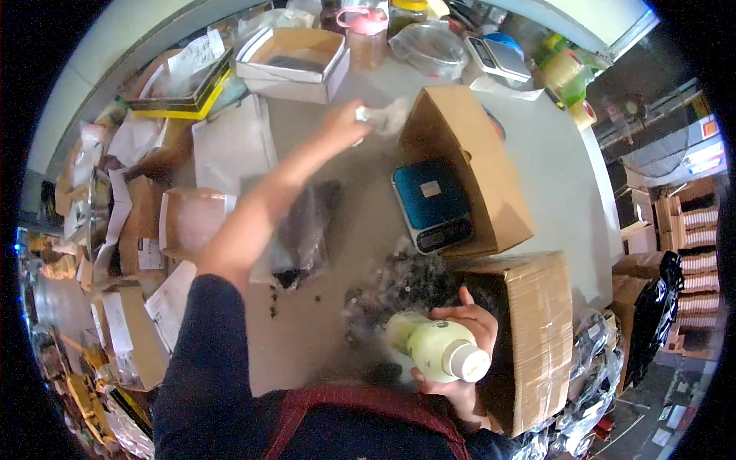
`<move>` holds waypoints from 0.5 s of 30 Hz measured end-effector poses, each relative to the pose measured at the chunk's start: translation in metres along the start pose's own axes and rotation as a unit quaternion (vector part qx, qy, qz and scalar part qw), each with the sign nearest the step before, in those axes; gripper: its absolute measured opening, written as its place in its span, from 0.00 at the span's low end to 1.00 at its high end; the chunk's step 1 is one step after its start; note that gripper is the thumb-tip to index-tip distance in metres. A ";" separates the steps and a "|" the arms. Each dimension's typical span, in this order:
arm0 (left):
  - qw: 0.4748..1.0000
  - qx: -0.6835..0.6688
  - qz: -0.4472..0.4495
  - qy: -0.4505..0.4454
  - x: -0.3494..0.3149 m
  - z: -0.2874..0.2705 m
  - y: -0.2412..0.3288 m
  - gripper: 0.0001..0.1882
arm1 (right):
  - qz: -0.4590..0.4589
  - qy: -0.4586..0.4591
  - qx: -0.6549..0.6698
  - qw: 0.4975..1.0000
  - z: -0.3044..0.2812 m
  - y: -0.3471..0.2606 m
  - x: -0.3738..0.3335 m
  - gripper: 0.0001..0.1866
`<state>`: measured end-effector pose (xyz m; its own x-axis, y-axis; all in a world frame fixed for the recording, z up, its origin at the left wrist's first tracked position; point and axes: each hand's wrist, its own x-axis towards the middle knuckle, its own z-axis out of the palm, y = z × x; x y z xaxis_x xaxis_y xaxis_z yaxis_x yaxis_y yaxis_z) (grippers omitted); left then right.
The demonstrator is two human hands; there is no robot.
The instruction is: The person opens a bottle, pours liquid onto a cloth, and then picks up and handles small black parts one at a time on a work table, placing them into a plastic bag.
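My left hand reaches out over the far part of the table, closed on a crumpled pale wad, cloth or thin plastic; motion blur hides which. Close to my body, my right hand is wrapped round a pale green bottle with a white cap, tilted so the cap points toward me. Beyond the bottle lies a loose pile of small dark pieces and clear little bags. A blue-topped digital scale sits between that pile and an upright open cardboard box.
A taped brown carton stands right beside my right hand. White box trays, a pink-lidded jar and a second scale line the back. Opened boxes and papers crowd the left, with a clear plastic bag near my left forearm.
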<state>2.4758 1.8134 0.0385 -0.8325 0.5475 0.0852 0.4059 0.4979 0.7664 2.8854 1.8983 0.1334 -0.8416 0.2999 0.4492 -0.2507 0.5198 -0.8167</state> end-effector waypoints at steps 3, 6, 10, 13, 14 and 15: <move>0.949 0.300 0.078 -0.051 0.005 0.052 -0.026 0.19 | 0.006 0.023 -0.011 1.000 0.011 0.000 0.002 0.37; 0.847 0.454 0.266 0.080 -0.012 0.106 -0.067 0.17 | 0.009 0.024 -0.028 0.999 0.016 0.008 -0.006 0.40; 0.836 0.455 0.306 0.027 -0.039 0.086 -0.051 0.15 | -0.006 0.016 -0.077 0.997 0.012 0.001 -0.008 0.40; 0.842 0.454 0.279 -0.081 -0.063 0.068 -0.042 0.15 | -0.016 -0.002 -0.075 0.997 0.014 -0.014 -0.004 0.40; 0.813 0.498 0.250 -0.168 -0.077 0.060 -0.027 0.15 | -0.018 0.000 -0.078 0.997 0.015 -0.019 -0.003 0.40; 0.776 0.536 0.219 -0.252 -0.087 0.052 -0.012 0.16 | -0.008 0.031 -0.035 0.999 0.016 -0.023 -0.002 0.36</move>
<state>2.5631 1.7949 -0.0112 -0.3833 0.8806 -0.2785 0.9131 0.3159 -0.2578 2.8852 1.8727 0.1450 -0.8066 0.3387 0.4845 -0.2278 0.5782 -0.7834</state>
